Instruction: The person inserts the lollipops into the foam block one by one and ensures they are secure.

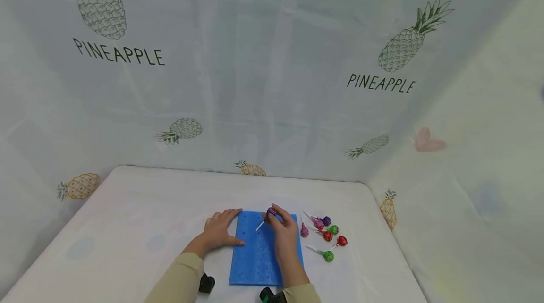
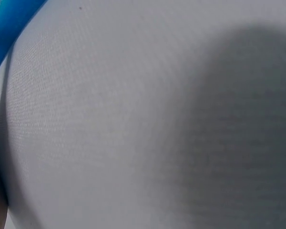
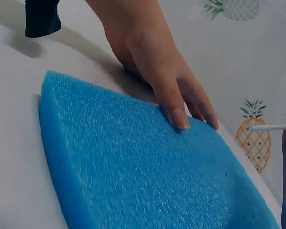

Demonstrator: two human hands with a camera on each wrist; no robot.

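Note:
A thick blue foam block (image 1: 255, 265) lies flat, with small holes near its far left end. My left hand (image 1: 218, 230) steadies its left side, fingers spread toward the far corner; in the right wrist view the thumb (image 3: 178, 117) presses on the top face while the other fingers reach past the edge. Above the far part of the block, my right hand (image 1: 284, 232) pinches a purple-wrapped lollipop (image 1: 270, 212) by its head. Its white stick (image 3: 269, 127) points down and to the left, clear of the foam. Just a blue corner (image 2: 9, 28) of the block shows in the left wrist view.
Several wrapped lollipops lie right of the block: purple (image 1: 326, 221), pink (image 1: 304, 231), green (image 1: 328, 256) and red (image 1: 342, 241) among them. A white cloth covers the table (image 1: 140, 213). Behind it hangs a pineapple-print curtain (image 1: 255, 81). Black devices (image 1: 206, 283) sit by both wrists.

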